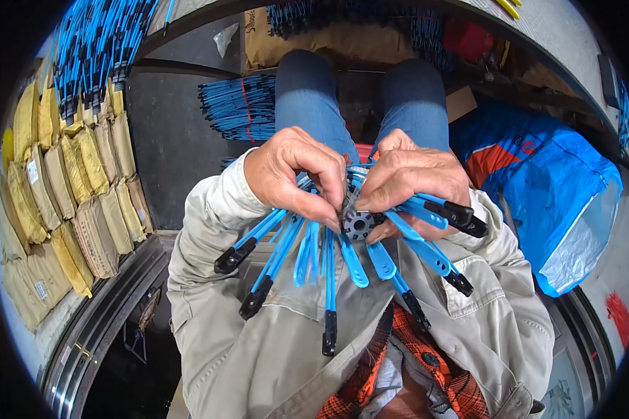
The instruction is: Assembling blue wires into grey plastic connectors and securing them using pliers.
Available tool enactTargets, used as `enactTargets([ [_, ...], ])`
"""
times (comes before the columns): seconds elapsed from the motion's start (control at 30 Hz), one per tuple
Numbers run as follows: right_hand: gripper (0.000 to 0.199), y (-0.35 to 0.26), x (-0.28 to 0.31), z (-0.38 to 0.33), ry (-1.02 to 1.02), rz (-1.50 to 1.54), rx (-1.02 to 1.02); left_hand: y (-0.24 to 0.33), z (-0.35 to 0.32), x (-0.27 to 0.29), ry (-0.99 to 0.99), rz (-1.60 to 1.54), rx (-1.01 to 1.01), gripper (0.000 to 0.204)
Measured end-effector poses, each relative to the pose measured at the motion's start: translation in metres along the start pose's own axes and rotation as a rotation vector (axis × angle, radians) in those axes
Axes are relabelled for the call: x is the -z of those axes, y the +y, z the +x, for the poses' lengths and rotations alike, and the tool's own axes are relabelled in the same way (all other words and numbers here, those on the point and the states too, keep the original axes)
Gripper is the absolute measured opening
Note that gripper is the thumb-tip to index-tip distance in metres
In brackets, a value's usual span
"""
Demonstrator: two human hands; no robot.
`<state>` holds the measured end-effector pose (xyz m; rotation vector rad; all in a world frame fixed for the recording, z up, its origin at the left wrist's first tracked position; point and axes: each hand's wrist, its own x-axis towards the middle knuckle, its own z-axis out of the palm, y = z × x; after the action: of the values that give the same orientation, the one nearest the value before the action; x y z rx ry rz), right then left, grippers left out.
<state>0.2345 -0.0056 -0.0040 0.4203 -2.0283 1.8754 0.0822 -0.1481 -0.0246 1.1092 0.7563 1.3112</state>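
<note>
A round dark grey hub [360,225] with notches around its rim sits between my hands, above my lap. Several blue plastic arms [353,264] fan out from it, some ending in long black tips [330,334]. My left hand [300,174] pinches the hub's left side with thumb and fingers. From the other side, my right hand [416,174] is closed over the hub's upper right and the roots of the arms there. Both hands' fingertips partly hide where the arms meet the hub.
A bundle of blue rods [237,105] lies left of my knees. More black-tipped blue rods [101,56] pile up at the far left, above stacked tan packets [91,188]. On the right bulges a blue plastic bag [545,195]. A brown sack [328,49] lies beyond my knees.
</note>
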Motion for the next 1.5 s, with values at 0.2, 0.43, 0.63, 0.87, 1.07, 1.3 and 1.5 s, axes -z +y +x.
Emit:
enactTargets([
  [0.2, 0.032, 0.000, -0.002, 0.000, 0.020, 0.003, -0.003, 0.008, 0.011, 0.009, -0.062, -0.034, 0.144, 0.011],
  [0.43, 0.034, -0.007, 0.009, 0.002, 0.105, 0.319, -0.356, 0.003, 0.031, 0.029, -0.207, -0.133, 0.400, 0.014],
  [0.63, 0.037, 0.002, 0.018, 0.014, -0.096, 0.219, -0.174, 0.001, 0.038, 0.032, -0.189, -0.067, 0.424, 0.017],
  [0.87, 0.033, 0.018, 0.004, 0.027, 0.165, -0.012, -0.075, 0.016, -0.043, 0.043, 0.936, 0.259, -0.443, 0.055],
  [1.07, 0.027, 0.008, -0.019, 0.040, 0.396, -0.029, -0.293, -0.003, -0.036, -0.092, 1.128, 0.748, -0.364, 0.047],
  [1.3, 0.029, 0.008, -0.025, 0.027, 0.428, -0.063, -0.217, -0.016, 0.006, -0.084, 1.116, 0.613, -0.204, 0.047],
  [1.5, 0.031, 0.016, -0.015, 0.011, 0.445, -0.139, -0.025, -0.022, 0.002, -0.081, 0.997, 0.641, -0.185, 0.038],
])
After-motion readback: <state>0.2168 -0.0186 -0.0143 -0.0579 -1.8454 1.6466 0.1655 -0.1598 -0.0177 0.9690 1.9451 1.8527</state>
